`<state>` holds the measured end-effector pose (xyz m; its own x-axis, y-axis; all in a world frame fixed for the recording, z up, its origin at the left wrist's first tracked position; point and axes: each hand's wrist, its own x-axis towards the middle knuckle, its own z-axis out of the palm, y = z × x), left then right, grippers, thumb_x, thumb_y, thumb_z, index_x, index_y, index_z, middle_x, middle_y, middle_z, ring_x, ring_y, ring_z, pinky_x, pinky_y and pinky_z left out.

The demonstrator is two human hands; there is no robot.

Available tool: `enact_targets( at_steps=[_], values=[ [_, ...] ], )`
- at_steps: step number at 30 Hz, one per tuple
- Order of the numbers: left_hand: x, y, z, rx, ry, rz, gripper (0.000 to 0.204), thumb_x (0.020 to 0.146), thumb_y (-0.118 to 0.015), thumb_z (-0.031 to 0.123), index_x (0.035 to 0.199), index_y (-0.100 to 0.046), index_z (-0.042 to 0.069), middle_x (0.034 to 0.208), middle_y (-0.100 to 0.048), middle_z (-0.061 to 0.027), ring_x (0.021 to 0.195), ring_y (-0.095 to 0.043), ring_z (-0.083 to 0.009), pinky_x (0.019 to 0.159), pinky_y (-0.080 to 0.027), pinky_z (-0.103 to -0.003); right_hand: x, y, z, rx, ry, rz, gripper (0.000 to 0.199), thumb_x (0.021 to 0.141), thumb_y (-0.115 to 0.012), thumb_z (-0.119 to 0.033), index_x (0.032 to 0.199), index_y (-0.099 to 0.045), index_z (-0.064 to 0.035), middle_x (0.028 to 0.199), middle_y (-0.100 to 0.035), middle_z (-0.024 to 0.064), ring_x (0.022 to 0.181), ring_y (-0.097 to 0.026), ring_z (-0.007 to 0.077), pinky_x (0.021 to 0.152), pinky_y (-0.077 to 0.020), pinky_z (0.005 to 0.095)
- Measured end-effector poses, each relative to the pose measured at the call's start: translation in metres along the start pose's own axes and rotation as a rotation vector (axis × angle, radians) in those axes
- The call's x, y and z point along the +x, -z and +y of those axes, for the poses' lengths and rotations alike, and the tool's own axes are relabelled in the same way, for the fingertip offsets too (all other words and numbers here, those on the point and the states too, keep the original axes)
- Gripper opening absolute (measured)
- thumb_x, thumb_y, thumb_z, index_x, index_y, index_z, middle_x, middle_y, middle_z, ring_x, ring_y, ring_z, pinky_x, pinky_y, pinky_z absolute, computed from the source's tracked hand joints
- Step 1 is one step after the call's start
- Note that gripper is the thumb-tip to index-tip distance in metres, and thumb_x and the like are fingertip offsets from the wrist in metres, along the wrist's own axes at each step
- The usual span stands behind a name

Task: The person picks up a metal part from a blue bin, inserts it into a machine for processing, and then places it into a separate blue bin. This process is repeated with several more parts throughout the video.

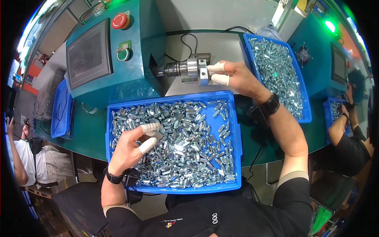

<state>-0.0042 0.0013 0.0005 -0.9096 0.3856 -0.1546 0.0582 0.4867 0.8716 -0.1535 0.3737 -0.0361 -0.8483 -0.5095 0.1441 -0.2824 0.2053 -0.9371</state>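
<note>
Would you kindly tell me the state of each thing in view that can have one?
Left hand: open, over metal parts
Right hand: at the metal block, whether gripping unclear
Near bin: filled with metal parts, bare patches toward its right side
Far bin: filled with metal parts
Left screen: dark
Red button: cannot tell whether pressed
Green lamp: lit

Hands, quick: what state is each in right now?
Left hand: open, thumb and fingers parted over the metal parts; no held part visible.
Right hand: at the block; closed or holding anything, cannot be told.
</note>
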Motion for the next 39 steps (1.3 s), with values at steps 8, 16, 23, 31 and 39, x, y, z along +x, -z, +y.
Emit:
enact_targets(
  at_steps=[8, 16, 23, 31, 39],
  values=[
    [-0.003, 0.001, 0.002, -0.064, 0.012, 0.012, 0.041, 0.1, -0.065, 0.008, 0.14, -0.063, -0.001, 0.111, -0.078, -0.0116, 0.09, -0.074, -0.0162, 0.086, -0.058, -0.032, -0.004, 0.014, -0.005, 0.097, -0.222, 0.117, 0.031, 0.103, -0.069, -0.02, 0.125, -0.072, 0.0007, 0.094, -0.071, 0.0018, 0.091, -0.067, 0.0105, 0.077, -0.052, 0.0228],
    [-0.005, 0.003, 0.002, -0.064, -0.019, -0.009, 0.04, 0.102, -0.065, 0.009, 0.141, -0.062, -0.002, 0.111, -0.078, -0.0111, 0.092, -0.072, -0.0148, 0.089, -0.057, -0.032, 0.011, 0.007, -0.017, -0.219, -0.284, 0.354, 0.041, 0.096, -0.075, -0.037, 0.115, -0.069, -0.0012, 0.087, -0.072, 0.0073, 0.077, -0.068, 0.0175, 0.07, -0.0538, 0.0315],
    [-0.002, -0.002, -0.004, -0.076, -0.048, 0.013, 0.039, 0.104, -0.067, 0.015, 0.139, -0.064, -0.001, 0.109, -0.079, -0.01, 0.096, -0.071, -0.0117, 0.087, -0.056, -0.029, 0.023, -0.004, -0.036, -0.927, -0.106, 0.351, 0.053, 0.088, -0.077, -0.041, 0.122, -0.067, -0.0009, 0.091, -0.073, 0.0211, 0.083, -0.072, 0.0375, 0.077, -0.0549, 0.0463],
    [-0.006, -0.004, -0.01, -0.122, -0.074, 0.035, 0.039, 0.103, -0.068, 0.014, 0.139, -0.064, -0.001, 0.107, -0.079, -0.0088, 0.092, -0.07, -0.0108, 0.085, -0.056, -0.028, -0.02, 0.039, -0.049, -0.981, -0.135, 0.399, 0.055, 0.09, -0.074, -0.038, 0.129, -0.065, -0.0013, 0.103, -0.074, 0.0256, 0.099, -0.071, 0.0423, 0.088, -0.0549, 0.0454],
    [-0.006, 0.0, -0.001, -0.037, -0.126, 0.041, 0.035, 0.101, -0.07, 0.014, 0.132, -0.068, -0.001, 0.094, -0.074, -0.0043, 0.082, -0.064, -0.0086, 0.076, -0.053, -0.027, -0.124, 0.128, -0.038, -1.337, -0.441, 0.382, 0.035, 0.091, -0.078, -0.027, 0.115, -0.074, -0.001, 0.109, -0.076, 0.0204, 0.096, -0.074, 0.0328, 0.087, -0.0562, 0.0399]
  ],
)
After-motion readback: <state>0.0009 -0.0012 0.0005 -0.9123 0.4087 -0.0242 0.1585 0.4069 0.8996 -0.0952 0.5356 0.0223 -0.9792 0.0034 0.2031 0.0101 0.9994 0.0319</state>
